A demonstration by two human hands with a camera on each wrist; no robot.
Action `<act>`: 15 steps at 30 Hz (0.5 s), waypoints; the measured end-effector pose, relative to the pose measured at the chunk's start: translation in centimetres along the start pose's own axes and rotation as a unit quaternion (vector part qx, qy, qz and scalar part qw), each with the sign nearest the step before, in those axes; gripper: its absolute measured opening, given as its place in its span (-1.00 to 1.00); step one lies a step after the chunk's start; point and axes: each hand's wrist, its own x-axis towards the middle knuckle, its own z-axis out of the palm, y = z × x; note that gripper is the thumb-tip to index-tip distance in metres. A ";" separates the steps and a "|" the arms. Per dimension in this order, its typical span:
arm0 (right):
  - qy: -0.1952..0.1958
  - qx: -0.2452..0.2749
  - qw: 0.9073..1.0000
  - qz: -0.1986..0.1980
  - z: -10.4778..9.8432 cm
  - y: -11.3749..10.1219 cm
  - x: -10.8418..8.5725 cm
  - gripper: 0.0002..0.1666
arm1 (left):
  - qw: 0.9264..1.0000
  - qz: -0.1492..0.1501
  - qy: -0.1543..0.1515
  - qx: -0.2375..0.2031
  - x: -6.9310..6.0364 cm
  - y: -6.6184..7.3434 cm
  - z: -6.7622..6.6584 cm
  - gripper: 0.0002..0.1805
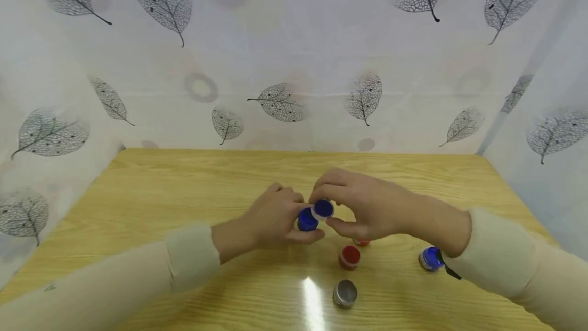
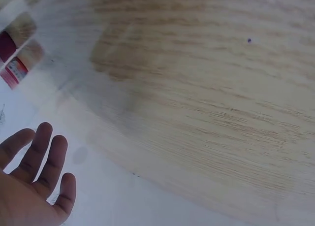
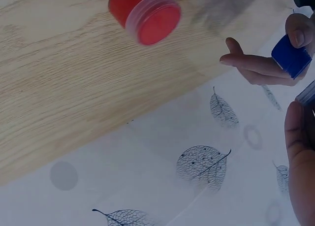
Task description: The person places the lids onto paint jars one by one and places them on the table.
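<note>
My left hand [image 1: 275,213] pinches a small blue jar [image 1: 308,219] of paint between thumb and fingers, above the table. Right beside it, my right hand [image 1: 363,203] holds a round lid [image 1: 323,208] with a pale, see-through rim and a dark blue face, between thumb and fingertips. From the right wrist, the blue jar [image 3: 291,56] is in the left hand [image 3: 258,68], and only an edge of the lid [image 3: 307,94] shows by the right hand [image 3: 301,162]. Spread fingers [image 2: 42,159] appear at lower left in the left wrist view; what they touch is out of frame.
Below the hands, a red jar [image 1: 350,257] and a grey, see-through round container [image 1: 345,292] stand on the wooden table [image 1: 184,188]. Another red jar [image 1: 362,242] is partly hidden by the right hand. A blue jar [image 1: 430,259] sits near the right sleeve. Leaf-patterned curtain [image 1: 312,55] surrounds the table.
</note>
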 end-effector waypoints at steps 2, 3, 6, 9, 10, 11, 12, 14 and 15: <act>0.001 0.006 1.000 -0.017 0.0 -0.8 0.1 -0.57 | 1.000 0.011 0.011 0.000 -0.2 0.5 -0.3 -0.57; 0.003 0.007 1.000 -0.030 0.0 -1.1 0.2 -0.56 | 1.000 0.015 0.015 -0.003 -0.3 0.7 -0.4 -0.57; 0.008 0.009 0.998 -0.056 -0.2 -2.0 0.4 -0.52 | 0.999 0.025 0.028 -0.014 -0.7 1.4 -0.6 -0.55; 0.011 0.008 0.997 -0.077 -0.4 -2.8 0.6 -0.51 | 0.998 0.036 0.037 -0.030 -1.0 2.0 -0.8 -0.56; 0.011 0.007 0.997 -0.081 -0.5 -3.0 0.6 -0.51 | 0.998 0.041 0.040 -0.033 -1.1 2.2 -0.8 -0.57; 0.013 0.004 0.996 -0.088 -0.6 -3.2 0.6 -0.50 | 0.997 0.045 0.042 -0.037 -1.2 2.4 -0.9 -0.57; 0.014 0.003 0.995 -0.095 -0.7 -3.4 0.5 -0.50 | 0.997 0.047 0.043 -0.040 -1.3 2.6 -0.9 -0.58; 0.012 0.005 0.995 -0.102 -0.7 -3.7 0.5 -0.50 | 0.997 0.050 0.043 -0.045 -1.4 3.0 -1.1 -0.60; 0.012 0.004 0.994 -0.105 -0.7 -3.9 0.5 -0.51 | 0.997 0.051 0.042 -0.047 -1.4 3.1 -1.1 -0.62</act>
